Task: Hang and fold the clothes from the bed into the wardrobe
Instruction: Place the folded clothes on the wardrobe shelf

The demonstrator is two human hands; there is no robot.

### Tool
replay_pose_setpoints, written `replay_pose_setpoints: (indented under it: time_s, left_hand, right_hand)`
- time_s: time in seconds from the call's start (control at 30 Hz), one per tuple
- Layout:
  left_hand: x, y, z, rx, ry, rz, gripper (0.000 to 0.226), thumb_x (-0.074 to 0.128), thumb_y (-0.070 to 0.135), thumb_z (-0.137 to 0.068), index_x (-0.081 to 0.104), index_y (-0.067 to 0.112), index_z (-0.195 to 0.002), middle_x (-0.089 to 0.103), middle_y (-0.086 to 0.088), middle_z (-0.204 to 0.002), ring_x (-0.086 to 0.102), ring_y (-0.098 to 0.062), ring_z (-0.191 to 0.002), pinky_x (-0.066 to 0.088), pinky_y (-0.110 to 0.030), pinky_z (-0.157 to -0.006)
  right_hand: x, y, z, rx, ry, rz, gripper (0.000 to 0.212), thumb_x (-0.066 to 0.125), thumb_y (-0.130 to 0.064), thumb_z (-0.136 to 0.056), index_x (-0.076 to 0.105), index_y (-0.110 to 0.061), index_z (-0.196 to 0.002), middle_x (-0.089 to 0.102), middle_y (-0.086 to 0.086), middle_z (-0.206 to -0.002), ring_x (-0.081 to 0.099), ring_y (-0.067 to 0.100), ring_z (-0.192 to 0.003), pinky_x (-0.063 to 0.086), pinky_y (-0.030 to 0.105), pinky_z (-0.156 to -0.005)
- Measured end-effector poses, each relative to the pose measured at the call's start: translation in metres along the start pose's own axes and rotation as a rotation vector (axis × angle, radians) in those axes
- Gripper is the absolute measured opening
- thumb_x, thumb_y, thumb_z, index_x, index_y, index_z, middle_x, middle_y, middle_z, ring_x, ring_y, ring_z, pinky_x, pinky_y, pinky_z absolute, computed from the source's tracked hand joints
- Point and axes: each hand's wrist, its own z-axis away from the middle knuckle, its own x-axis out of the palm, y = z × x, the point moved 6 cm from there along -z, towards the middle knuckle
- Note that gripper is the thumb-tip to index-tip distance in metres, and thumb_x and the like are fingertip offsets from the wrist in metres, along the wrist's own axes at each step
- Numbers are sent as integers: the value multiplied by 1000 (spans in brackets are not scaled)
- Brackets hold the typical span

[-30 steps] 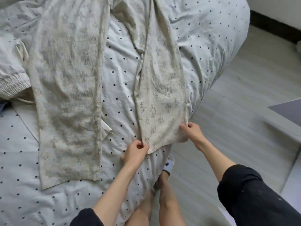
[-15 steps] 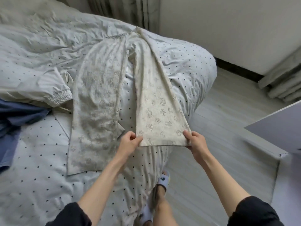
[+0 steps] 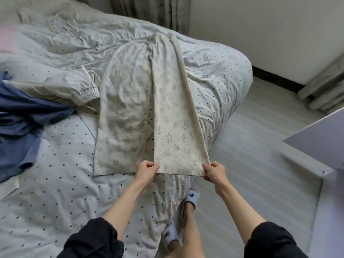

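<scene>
— Pinching what?
— Left hand [image 3: 147,169] and right hand [image 3: 214,171] are gripping the cream trousers [image 3: 173,116] hem on the bed [image 3: 219,71].
— Anything crowding?
— Blue garment [image 3: 20,123] is lying well left.

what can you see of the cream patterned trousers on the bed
The cream trousers are of thin, soft-looking fabric with a faint printed motif. They lie lengthwise on the dotted duvet, waistband at the far end, hems towards the person. One leg lies flat and slightly rumpled. The other is lifted and pulled taut, its hem pinched at one corner by the left hand and at the other by the right hand. A pale garment with an elastic cuff touches the flat leg's outer edge.
</scene>
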Motion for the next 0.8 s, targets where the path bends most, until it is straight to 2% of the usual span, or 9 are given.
replay_pose_setpoints:
  time_s: [0.1, 0.2, 0.27, 0.37, 0.47, 0.53, 0.67, 0.73, 0.8]
  left_hand:
    - [5, -20, -15, -27, 36, -31, 11, 59, 16, -91, 54, 9, -83, 58, -2, -80, 52, -19, -80, 40, -24, -67]
    - [10, -42, -28, -93, 46, -111, 19, 58, 10, -89, 59, -4, -102, 62, -21, -107, 57, -32, -99, 44, -33, -86]
    - [11, -53, -29, -106, 51, -183, 27, 57, 9, -89, 55, 3, -115, 59, -12, -113, 54, -25, -101, 42, -29, -83]
    - [18, -51, -22, 84, 52, -335, 30, 54, 13, -91, 52, 12, -120, 53, -3, -116, 51, -19, -108, 40, -28, -87]
    - [44, -38, -5, 337, -115, -442, 32, 55, 18, -93, 54, 15, -124, 51, 2, -122, 49, -14, -116, 37, -26, -99]
    - [61, -31, 4, 429, -167, -484, 37, 58, 23, -91, 52, 16, -128, 51, 4, -127, 48, -11, -118, 36, -26, -102]
    - [76, -22, 1, 363, -91, -387, 51, 66, 33, -85, 49, 15, -130, 55, 2, -125, 50, -14, -116, 39, -28, -98]
    - [73, -17, -1, 322, 4, -334, 44, 66, 36, -85, 53, 16, -123, 60, 5, -112, 54, -13, -105, 43, -26, -88]
    - [70, -11, -3, 301, 52, -273, 26, 59, 32, -91, 58, 16, -112, 60, 7, -94, 58, -13, -89, 46, -26, -74]
  right_hand:
    - [6, 21, -9, 39, 19, 18, 17, 56, -8, -89, 48, -8, -74, 52, 11, -76, 48, 22, -66, 40, 28, -56]
    - [8, 31, -18, 60, 25, 57, 19, 56, -6, -89, 49, -10, -72, 55, 10, -77, 52, 24, -72, 38, 26, -55]
    - [10, 34, -21, 69, 28, 74, 20, 56, -5, -89, 50, -10, -70, 55, 10, -77, 51, 22, -70, 39, 26, -56]
    - [17, 33, -18, 73, -4, 58, 23, 59, -7, -90, 51, -10, -68, 52, 6, -71, 49, 17, -68, 42, 25, -60]
    - [36, 24, -8, 75, -109, 21, 21, 63, -11, -88, 56, -9, -68, 53, 5, -69, 50, 16, -68, 45, 26, -66]
    - [47, 15, 1, 41, -177, 38, 16, 64, -15, -87, 65, -7, -73, 59, 5, -73, 52, 15, -71, 43, 24, -68]
    - [57, -9, 6, 12, -251, 69, 13, 59, -13, -89, 71, -9, -86, 66, 4, -93, 58, 7, -88, 41, 15, -69]
    - [59, -18, 0, 22, -290, 128, 13, 59, -14, -89, 70, -10, -84, 60, 11, -108, 55, 8, -92, 40, 17, -70]
    - [63, -28, -7, 9, -378, 231, 15, 58, -18, -90, 70, -11, -85, 56, 8, -117, 53, 7, -96, 41, 21, -77]
